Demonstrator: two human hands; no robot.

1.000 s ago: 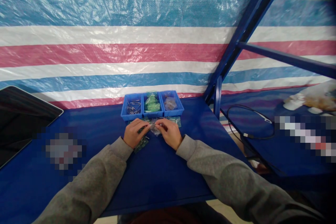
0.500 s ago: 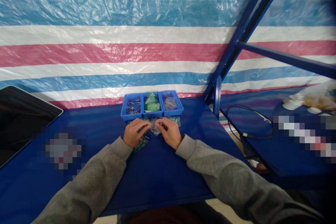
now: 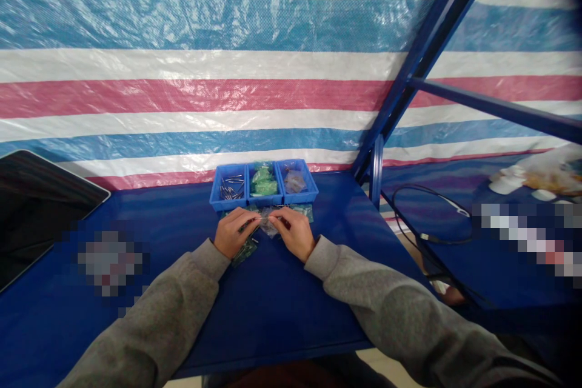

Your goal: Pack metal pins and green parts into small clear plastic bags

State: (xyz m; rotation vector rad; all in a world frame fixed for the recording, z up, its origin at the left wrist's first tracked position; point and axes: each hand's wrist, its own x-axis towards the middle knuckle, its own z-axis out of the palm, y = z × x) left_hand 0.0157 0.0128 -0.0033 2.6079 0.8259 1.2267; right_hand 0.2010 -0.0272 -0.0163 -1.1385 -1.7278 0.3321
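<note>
My left hand (image 3: pixel 235 233) is closed in a pinch, its fingertips on something thin and small that I cannot make out. Facing it, my right hand (image 3: pixel 293 231) pinches too, with the tips of both hands nearly meeting. Between and just below the fingertips is a crumpled clear plastic bag (image 3: pixel 269 229); whether either hand grips it is unclear. Green circuit boards (image 3: pixel 245 251) lie under and beside my left hand, and more green pieces show behind my right hand. Just beyond stand blue bins holding metal pins (image 3: pixel 231 189), green packets (image 3: pixel 264 185) and clear bags (image 3: pixel 294 182).
A dark flat screen (image 3: pixel 40 212) stands at the left of the blue table (image 3: pixel 282 309), near a blurred-out item. On the right, a blue metal frame (image 3: pixel 375 170) rises beside a black cable (image 3: pixel 436 241). Striped plastic sheeting (image 3: pixel 227 94) hangs behind.
Both hands stay almost in place, with only slight finger movement at the clear bag. The whole view has shifted a few pixels downward.
</note>
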